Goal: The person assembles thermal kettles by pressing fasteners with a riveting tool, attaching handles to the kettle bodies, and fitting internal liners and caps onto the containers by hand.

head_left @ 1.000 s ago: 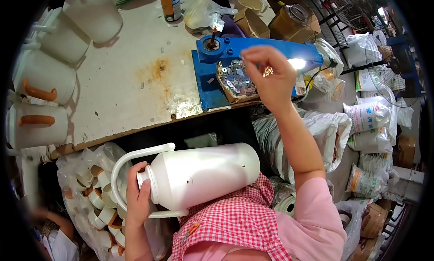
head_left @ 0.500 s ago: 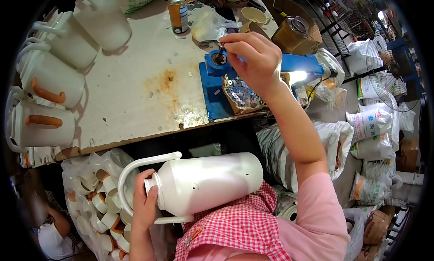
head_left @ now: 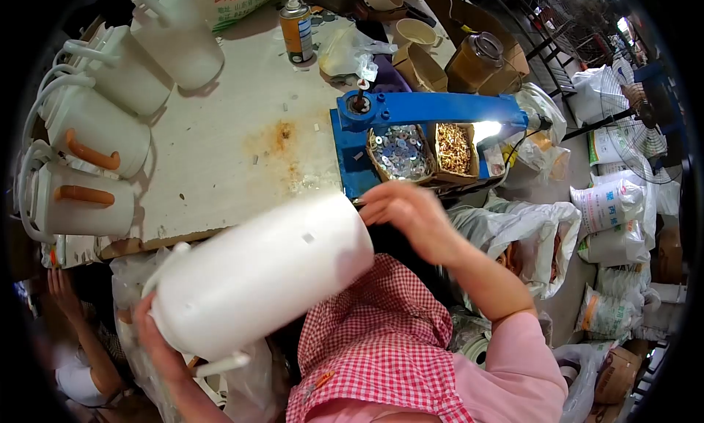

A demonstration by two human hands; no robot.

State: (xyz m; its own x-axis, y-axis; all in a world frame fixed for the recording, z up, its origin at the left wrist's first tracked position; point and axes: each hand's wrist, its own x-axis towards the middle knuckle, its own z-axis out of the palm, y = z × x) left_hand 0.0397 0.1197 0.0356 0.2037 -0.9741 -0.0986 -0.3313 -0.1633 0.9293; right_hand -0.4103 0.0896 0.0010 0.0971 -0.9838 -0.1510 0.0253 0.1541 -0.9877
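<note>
A white thermos jug body (head_left: 257,273) lies tilted across my lap, its flat base pointing up to the right. My left hand (head_left: 163,350) is wrapped around its neck end, and part of the fingers is hidden behind it. Beside the base is my right hand (head_left: 407,218), slightly blurred, fingers stretched toward the rim; whether they touch it I cannot tell. Beyond that hand stands a blue press (head_left: 447,109) with a long arm and a lit lamp. Below the arm, one box holds metal washers (head_left: 400,153) and another holds small brass-coloured rivets (head_left: 454,148).
Several white jugs (head_left: 99,126) line the table's left side, some with orange handles. A spray can (head_left: 296,31) and a jar (head_left: 475,62) stand farther back. Plastic sacks (head_left: 539,240) and a fan (head_left: 634,115) are on the right. Another person's arm (head_left: 92,342) shows at lower left.
My right hand has come down from the press head to the jug's base. The jug has been raised and turned, its base now higher and nearer the table edge.
</note>
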